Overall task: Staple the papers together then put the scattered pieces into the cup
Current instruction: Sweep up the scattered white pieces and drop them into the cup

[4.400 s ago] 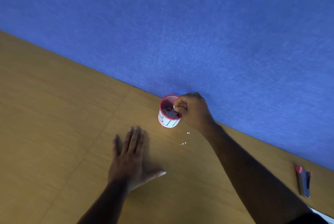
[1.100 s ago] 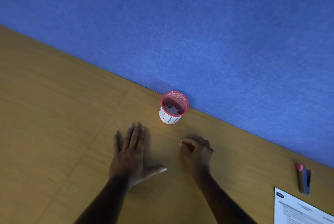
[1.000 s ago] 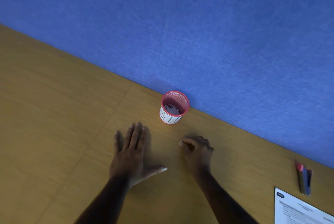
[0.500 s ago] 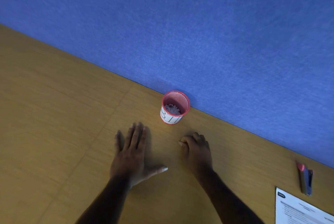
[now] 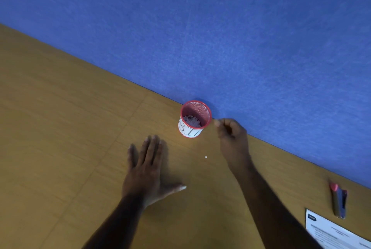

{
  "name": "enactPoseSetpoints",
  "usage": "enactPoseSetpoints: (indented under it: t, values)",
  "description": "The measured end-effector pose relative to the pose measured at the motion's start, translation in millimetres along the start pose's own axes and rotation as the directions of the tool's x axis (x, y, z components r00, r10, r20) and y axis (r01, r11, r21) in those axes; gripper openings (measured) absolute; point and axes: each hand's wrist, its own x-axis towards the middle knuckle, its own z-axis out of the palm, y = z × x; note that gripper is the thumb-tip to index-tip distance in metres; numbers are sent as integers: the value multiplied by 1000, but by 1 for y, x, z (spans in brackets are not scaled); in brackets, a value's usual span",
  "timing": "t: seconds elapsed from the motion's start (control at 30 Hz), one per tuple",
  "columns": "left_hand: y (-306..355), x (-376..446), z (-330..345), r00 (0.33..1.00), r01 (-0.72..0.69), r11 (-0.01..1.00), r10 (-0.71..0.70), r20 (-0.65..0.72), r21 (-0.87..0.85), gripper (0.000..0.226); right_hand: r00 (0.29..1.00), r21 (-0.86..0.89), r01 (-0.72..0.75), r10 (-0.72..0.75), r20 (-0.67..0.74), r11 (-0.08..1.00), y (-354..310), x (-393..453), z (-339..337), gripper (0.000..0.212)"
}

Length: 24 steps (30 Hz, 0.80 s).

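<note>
Your right hand (image 5: 232, 138), fingers pinched shut, contents unclear, hovers beside the red mesh cup (image 5: 194, 118); your left hand (image 5: 147, 170) lies flat, fingers spread, on the wooden table (image 5: 60, 128).

Wood desk (image 5: 60, 128): cup (image 5: 193, 120); stapler (image 5: 339, 200); papers (image 5: 333, 230)

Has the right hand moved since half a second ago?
Yes. The right hand rose off the table, pinched, toward the red cup's rim.

Head view, steeply down, tilted
</note>
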Motion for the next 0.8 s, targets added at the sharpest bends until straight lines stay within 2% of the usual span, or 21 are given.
enactPoseSetpoints:
  t: [0.07,0.23,0.4,0.57,0.8]
  values:
    - [0,0,0,1000,2,1000,-2,3,6,140,997,-15,81,-81,5,997,-19,13,2,14]
    - [-2,0,1,1000,-3,1000,3,12,10,139,957,-260,289,-267,115,921,-38,36,19,8]
    - [-2,1,1,1000,-11,1000,10,6,9,139,962,-327,253,-200,187,910,-35,41,24,7]
    - [-2,1,1,1000,-14,1000,14,3,10,139,970,-355,225,-173,172,907,-35,41,20,12]
    - [0,1,0,1000,-6,1000,6,1,16,139,971,-367,231,-192,141,901,-35,41,22,7]
